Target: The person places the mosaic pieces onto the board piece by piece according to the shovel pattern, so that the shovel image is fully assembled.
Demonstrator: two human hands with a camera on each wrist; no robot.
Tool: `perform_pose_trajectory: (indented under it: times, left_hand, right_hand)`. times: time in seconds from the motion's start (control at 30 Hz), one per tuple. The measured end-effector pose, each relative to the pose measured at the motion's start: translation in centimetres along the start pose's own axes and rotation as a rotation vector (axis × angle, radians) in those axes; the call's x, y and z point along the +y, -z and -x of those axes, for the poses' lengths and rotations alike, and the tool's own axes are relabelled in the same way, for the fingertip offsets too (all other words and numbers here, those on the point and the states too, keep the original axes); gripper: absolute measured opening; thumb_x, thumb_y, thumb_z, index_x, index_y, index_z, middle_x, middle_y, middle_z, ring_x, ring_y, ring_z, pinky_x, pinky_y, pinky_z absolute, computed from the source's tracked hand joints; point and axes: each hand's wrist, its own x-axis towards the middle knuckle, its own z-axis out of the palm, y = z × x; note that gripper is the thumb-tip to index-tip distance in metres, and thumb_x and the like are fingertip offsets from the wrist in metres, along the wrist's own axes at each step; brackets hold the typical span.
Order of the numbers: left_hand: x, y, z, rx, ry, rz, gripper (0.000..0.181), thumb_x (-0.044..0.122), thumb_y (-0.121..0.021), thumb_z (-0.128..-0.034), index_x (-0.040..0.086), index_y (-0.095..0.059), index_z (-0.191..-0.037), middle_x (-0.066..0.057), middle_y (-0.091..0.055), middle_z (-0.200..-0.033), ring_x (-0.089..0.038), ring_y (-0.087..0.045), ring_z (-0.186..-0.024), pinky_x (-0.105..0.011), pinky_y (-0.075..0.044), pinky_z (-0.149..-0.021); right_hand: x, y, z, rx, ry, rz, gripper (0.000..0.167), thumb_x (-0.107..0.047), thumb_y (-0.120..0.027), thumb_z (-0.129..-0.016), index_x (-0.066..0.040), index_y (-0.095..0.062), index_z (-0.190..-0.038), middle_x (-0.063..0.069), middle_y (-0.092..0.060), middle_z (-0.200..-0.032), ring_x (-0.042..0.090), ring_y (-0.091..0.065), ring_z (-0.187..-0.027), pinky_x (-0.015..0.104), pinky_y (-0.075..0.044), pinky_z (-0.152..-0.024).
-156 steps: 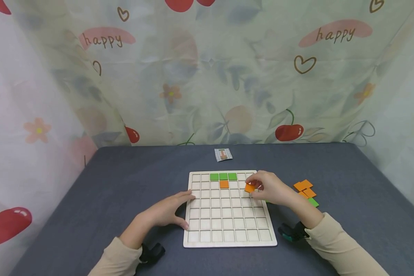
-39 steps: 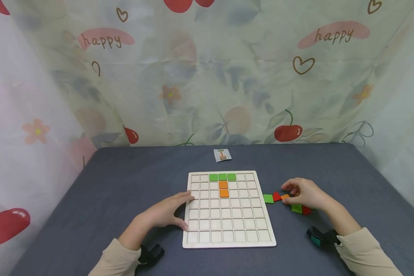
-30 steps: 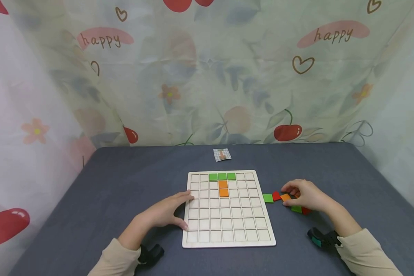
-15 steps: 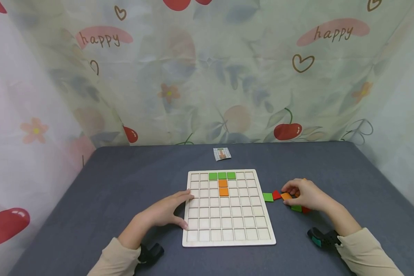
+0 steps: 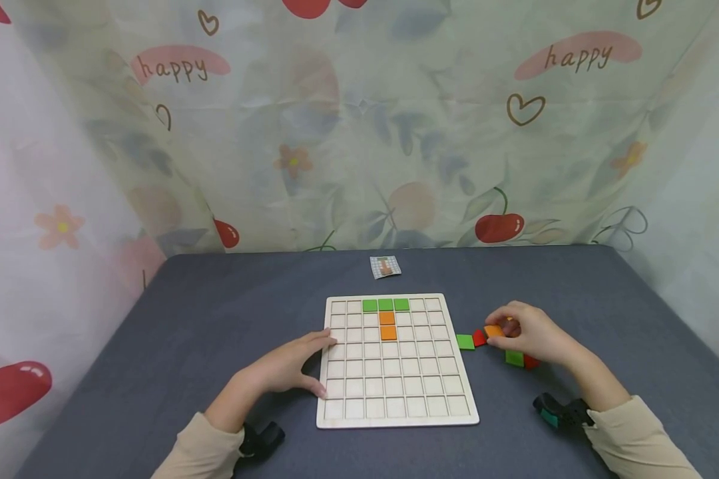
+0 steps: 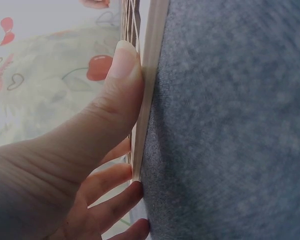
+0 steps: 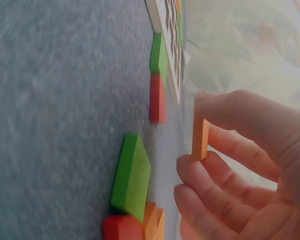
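In the head view, a white grid board (image 5: 398, 386) lies flat on the dark table. Three green tiles (image 5: 386, 305) sit side by side in its top row, with two orange tiles (image 5: 387, 325) in a column below the middle one. My left hand (image 5: 287, 364) rests at the board's left edge, thumb and fingers touching the rim. To the right of the board, my right hand (image 5: 530, 332) pinches an orange tile (image 7: 200, 135) between thumb and fingers. The right wrist view has that tile raised off the table.
Beside the board's right edge lie a green tile (image 5: 465, 342) and a red tile (image 5: 479, 338). Another green tile (image 5: 514, 358) and red tile (image 5: 531, 362) lie under the right hand, near more orange tiles (image 7: 150, 222). A small printed card (image 5: 386, 267) lies behind the board.
A second orange tile now sits in the column on the board. My right hand went back to the loose tiles and has just lifted an orange one. My left hand stays put.
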Motion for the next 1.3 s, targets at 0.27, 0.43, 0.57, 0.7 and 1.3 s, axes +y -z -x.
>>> perform_pose_trajectory:
  times: [0.27, 0.43, 0.57, 0.7, 1.3]
  left_hand:
    - [-0.2, 0.0, -0.1, -0.006, -0.007, 0.005, 0.086, 0.034, -0.080, -0.0680, 0.007, -0.041, -0.140, -0.015, -0.030, -0.152, -0.033, -0.030, -0.139, -0.050, -0.030, -0.110]
    - [-0.1, 0.0, 0.0, -0.008, -0.008, 0.010, 0.085, 0.034, -0.080, -0.0685, 0.008, -0.041, -0.140, -0.014, -0.029, -0.152, -0.033, -0.029, -0.140, -0.050, -0.030, -0.110]
    - [-0.1, 0.0, 0.0, -0.006, -0.009, 0.012, 0.086, 0.034, -0.080, -0.0680, 0.007, -0.041, -0.140, -0.014, -0.029, -0.152, -0.033, -0.029, -0.140, -0.050, -0.030, -0.110]
    - [-0.2, 0.0, 0.0, -0.005, -0.011, 0.010, 0.087, 0.036, -0.080, -0.0674, 0.007, -0.041, -0.140, -0.015, -0.030, -0.152, -0.034, -0.030, -0.140, -0.051, -0.030, -0.110]
    - [-0.1, 0.1, 0.1, -0.002, -0.022, 0.010, 0.087, 0.037, -0.079, -0.0680, 0.006, -0.041, -0.140, -0.016, -0.030, -0.151, -0.034, -0.031, -0.139, -0.051, -0.030, -0.110]
  right_hand:
    - [-1.0, -0.9, -0.1, 0.011, 0.051, -0.070, 0.018, -0.014, -0.072, -0.080, -0.006, -0.068, -0.096, 0.003, -0.056, -0.087, 0.001, -0.050, -0.071, 0.018, -0.049, -0.063]
    - [-1.9, -1.3, -0.2, 0.017, 0.062, -0.063, 0.018, -0.017, -0.072, -0.081, -0.007, -0.068, -0.096, 0.003, -0.056, -0.089, 0.001, -0.051, -0.072, 0.018, -0.050, -0.063]
    - [-2.6, -1.7, -0.3, 0.025, 0.059, -0.050, 0.019, -0.017, -0.072, -0.081, -0.007, -0.067, -0.096, 0.003, -0.056, -0.089, 0.002, -0.050, -0.072, 0.017, -0.049, -0.062]
    - [-3.3, -2.1, -0.4, 0.031, 0.063, -0.055, 0.019, -0.014, -0.072, -0.081, -0.005, -0.067, -0.097, 0.002, -0.056, -0.088, 0.002, -0.049, -0.071, 0.017, -0.048, -0.061]
    - [-5.5, -3.9, -1.5, 0.027, 0.079, -0.057, 0.020, -0.019, -0.071, -0.082, -0.006, -0.065, -0.096, 0.000, -0.057, -0.083, 0.004, -0.049, -0.069, 0.018, -0.045, -0.059]
